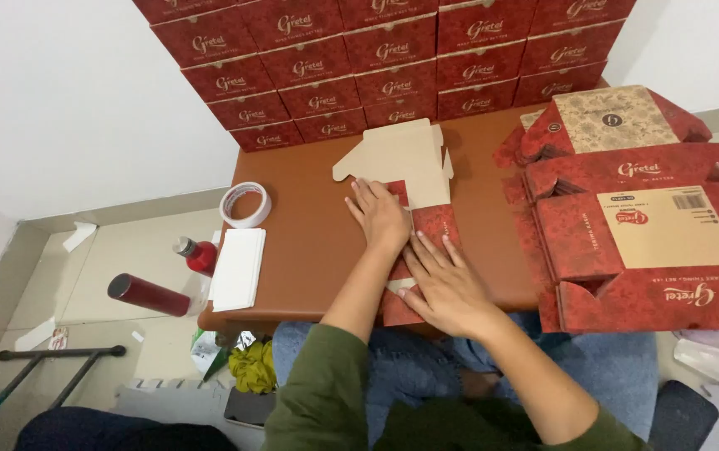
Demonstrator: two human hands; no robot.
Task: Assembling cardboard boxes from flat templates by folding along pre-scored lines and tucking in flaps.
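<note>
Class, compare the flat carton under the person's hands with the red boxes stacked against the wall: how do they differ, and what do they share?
1. The flat carton lies unfolded on the brown table; the stacked boxes are closed and assembled.
2. The flat carton shows its plain tan inside; the stacked boxes show only red outsides.
3. The left hand and right hand press on the flat carton; the stacked boxes are untouched.
Both are red patterned cardboard.

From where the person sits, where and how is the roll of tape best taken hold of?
Probably from above: the roll of tape lies flat on the brown table, its open centre facing up. Pinch the ring's wall, one finger inside. The left hand is nearer.
</note>
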